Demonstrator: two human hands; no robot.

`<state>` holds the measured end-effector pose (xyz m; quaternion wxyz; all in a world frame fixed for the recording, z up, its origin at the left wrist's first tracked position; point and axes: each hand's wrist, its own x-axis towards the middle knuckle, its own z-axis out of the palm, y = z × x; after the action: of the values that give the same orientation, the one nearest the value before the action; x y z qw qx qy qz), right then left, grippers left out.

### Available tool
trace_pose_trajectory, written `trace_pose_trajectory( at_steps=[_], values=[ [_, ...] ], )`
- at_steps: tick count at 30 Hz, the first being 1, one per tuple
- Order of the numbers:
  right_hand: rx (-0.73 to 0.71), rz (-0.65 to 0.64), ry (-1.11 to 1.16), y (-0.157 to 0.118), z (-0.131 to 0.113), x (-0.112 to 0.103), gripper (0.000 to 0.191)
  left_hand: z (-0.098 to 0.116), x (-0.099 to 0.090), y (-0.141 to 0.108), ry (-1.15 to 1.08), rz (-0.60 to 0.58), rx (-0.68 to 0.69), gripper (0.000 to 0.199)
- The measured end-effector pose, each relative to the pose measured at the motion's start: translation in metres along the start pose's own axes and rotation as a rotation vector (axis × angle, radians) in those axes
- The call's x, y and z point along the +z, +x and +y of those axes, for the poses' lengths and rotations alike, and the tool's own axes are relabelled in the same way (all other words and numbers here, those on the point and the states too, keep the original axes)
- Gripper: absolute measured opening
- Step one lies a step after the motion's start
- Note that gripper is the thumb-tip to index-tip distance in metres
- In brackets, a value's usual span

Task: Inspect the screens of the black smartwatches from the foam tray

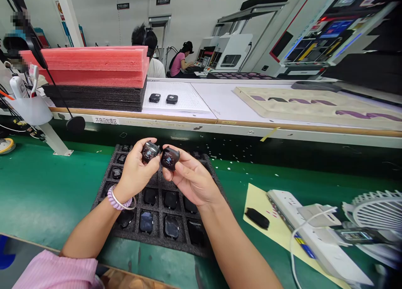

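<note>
Your left grip (135, 176), fingers closed around the left watch (150, 151), sits just beside your right grip (197, 181), similarly closed around the right watch (170, 158), both above the foam tray (158, 226).

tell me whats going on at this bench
A person holds a small dark gadget in the left hand and a matching one in the right hand, close together with both screens lit. They are above a black foam tray, with more dark gadgets in its slots. Two others lie on white paper on the shelf beyond.
</note>
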<state>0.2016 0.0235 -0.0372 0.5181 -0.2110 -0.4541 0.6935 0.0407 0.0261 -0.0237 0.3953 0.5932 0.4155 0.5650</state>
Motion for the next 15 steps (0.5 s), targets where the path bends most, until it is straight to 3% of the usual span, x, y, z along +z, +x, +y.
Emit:
trace_pose_trajectory(
  at_steps=[15],
  values=[
    [-0.015,-0.019,0.046,-0.0003,0.0019,-0.002,0.047,-0.001,0.0003,0.0009,-0.033,-0.018,0.005,0.042]
  ],
)
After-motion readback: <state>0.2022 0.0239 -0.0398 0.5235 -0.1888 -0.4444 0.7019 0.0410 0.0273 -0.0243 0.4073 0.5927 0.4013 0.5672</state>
